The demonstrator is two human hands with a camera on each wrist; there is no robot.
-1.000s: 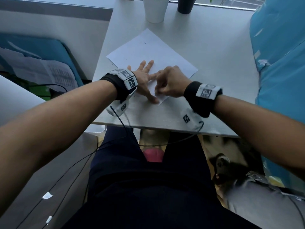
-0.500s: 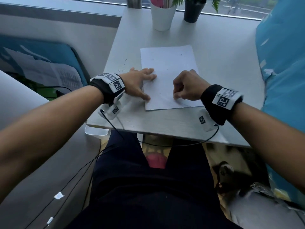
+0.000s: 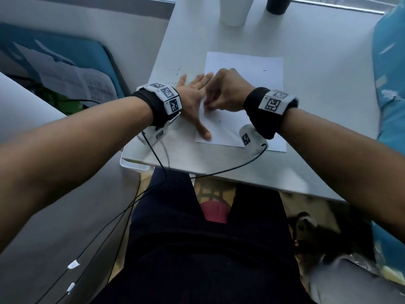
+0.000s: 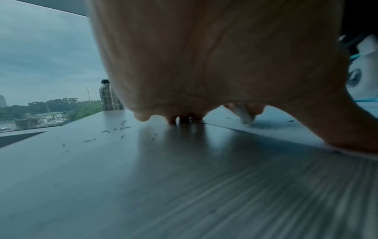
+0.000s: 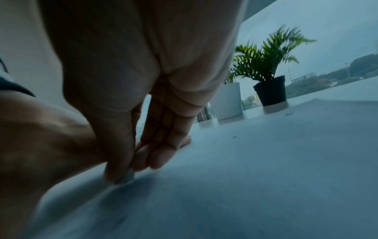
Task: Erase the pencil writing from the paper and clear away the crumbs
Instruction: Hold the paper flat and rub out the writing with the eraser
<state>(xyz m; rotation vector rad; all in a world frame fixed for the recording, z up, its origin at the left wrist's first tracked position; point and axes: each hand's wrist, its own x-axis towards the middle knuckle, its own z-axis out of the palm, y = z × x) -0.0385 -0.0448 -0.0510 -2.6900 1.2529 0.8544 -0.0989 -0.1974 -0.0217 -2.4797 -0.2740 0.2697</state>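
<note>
A white sheet of paper [image 3: 258,84] lies on the grey table [image 3: 317,106]. My left hand [image 3: 192,99] lies flat with straight fingers on the paper's left edge, thumb stretched toward me, holding it down. My right hand [image 3: 223,93] is curled over the sheet's left part, right beside the left hand. Its thumb and fingers pinch a small white eraser [image 4: 244,115] whose tip touches the paper [image 5: 266,161]; in the right wrist view the eraser [image 5: 127,177] shows blurred under the thumb. Dark eraser crumbs [image 4: 114,129] lie on the table left of the sheet, and a few crumbs [image 3: 264,70] on the paper.
A white pot [image 3: 234,9] and a black plant pot [image 3: 278,4] stand at the table's far edge by the window. A blue cushion [image 3: 390,73] borders the table on the right. Printed papers [image 3: 72,82] lie on a blue surface to the left.
The paper was turned from diagonal to straight. My right hand has shifted left across the sheet until it is next to the left hand, which stays on the paper's left edge.
</note>
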